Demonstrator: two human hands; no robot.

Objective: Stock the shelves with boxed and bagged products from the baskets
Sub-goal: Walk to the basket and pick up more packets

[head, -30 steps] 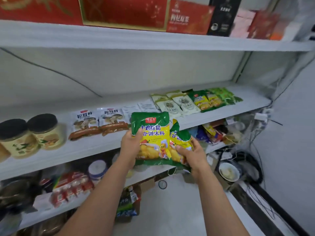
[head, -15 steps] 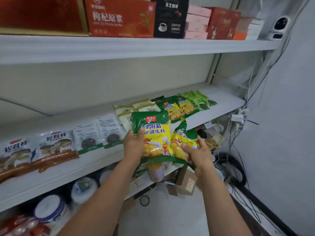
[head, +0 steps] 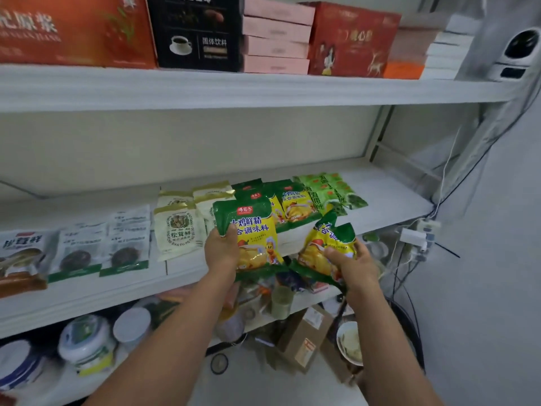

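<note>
My left hand (head: 220, 251) grips a green and yellow seasoning bag (head: 252, 235) by its left edge, held upright just in front of the middle shelf (head: 389, 197). My right hand (head: 352, 266) holds a second, crumpled bag of the same kind (head: 328, 244) a little lower and to the right. Matching green and yellow bags (head: 292, 200) lie flat on the shelf right behind them.
Cream bags (head: 178, 230), white bags (head: 128, 238) and bright green packets (head: 330, 191) lie along the middle shelf; bare shelf lies to their right. Boxes (head: 275, 36) fill the top shelf. Tubs (head: 87, 341), a carton (head: 304, 335) and cables (head: 415, 253) sit below and right.
My view swung to the right along the shelf. Both hands carried the two bags right and closer to the matching bags, and the right bag separated from the left one.
</note>
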